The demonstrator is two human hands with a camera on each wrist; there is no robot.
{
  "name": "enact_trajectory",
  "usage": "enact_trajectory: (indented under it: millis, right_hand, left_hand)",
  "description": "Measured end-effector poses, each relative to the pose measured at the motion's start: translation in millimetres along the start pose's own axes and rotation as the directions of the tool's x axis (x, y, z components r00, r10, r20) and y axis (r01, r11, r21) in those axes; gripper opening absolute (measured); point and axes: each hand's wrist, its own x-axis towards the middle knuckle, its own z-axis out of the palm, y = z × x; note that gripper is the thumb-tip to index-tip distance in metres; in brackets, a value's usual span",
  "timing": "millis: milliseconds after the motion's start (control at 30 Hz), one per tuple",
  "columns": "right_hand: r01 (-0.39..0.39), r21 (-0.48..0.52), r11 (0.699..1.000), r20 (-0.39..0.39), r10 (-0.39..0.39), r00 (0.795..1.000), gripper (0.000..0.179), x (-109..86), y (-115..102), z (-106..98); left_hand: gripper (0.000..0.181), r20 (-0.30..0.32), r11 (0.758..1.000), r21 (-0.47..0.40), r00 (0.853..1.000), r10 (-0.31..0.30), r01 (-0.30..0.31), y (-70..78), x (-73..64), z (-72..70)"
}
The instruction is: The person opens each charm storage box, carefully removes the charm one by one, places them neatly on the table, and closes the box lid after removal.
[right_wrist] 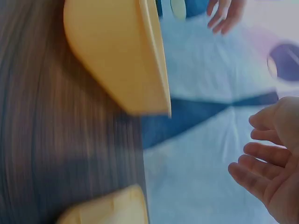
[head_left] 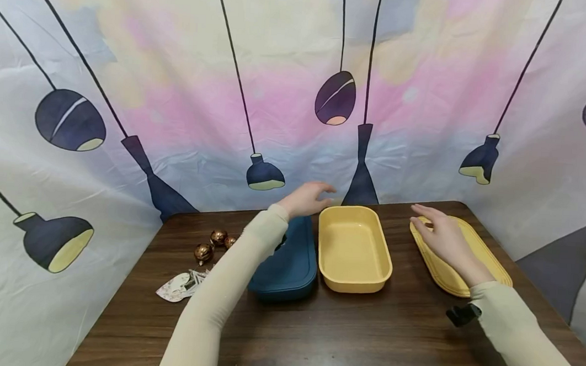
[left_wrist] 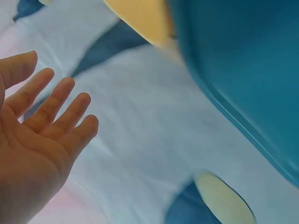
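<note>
My left hand [head_left: 308, 198] hovers above the far end of a blue lidded box [head_left: 289, 260], fingers spread and holding nothing. In the left wrist view its palm shows bare, apart from the blue box at the upper right. Beside the blue box stands a yellow box [head_left: 355, 250] without its lid, its inside visible. My right hand [head_left: 441, 238] is over a yellow lid [head_left: 478, 253] lying on the table at the right. Its fingers are extended with nothing between them, and in the right wrist view it appears raised off the table.
Several shiny brown balls [head_left: 203, 253] lie left of the blue box, partly behind my left arm. Nearer, some flat patterned heart-shaped pieces [head_left: 174, 287] lie on the wooden table [head_left: 314, 339]. A cloth printed with lamps [head_left: 297, 95] hangs behind the table's far edge.
</note>
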Motion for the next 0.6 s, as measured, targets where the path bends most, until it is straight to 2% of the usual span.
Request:
enact_trajectory:
  millis: [200, 300, 467, 600]
  right_hand:
    - [-0.084, -0.056, 0.995, -0.038, 0.082, 0.996, 0.045, -12.3, 36.7, -22.7]
    - [-0.126, -0.07, 0.99, -0.033, 0.123, 0.992, 0.047, -18.6, 53.5, -30.3]
    - [-0.183, -0.067, 0.981, -0.017, 0.183, 0.983, 0.054, -27.2, 80.8, -40.6]
    - [-0.21, -0.055, 0.976, -0.002, 0.211, 0.978, 0.054, -34.7, 98.0, -44.8]
  left_hand:
    - [0.041, 0.031, 0.998, 0.013, 0.997, 0.068, -0.069, 43.9, 24.1, 20.5]
    - [0.041, 0.038, 0.995, 0.032, 0.995, 0.098, -0.099, 66.1, 33.4, 33.6]
    - [0.041, 0.028, 0.986, 0.065, 0.988, 0.149, -0.151, 104.4, 48.6, 59.0]
    - [0.042, 0.035, 0.979, 0.119, 0.986, 0.161, -0.165, 133.1, 56.3, 83.5]
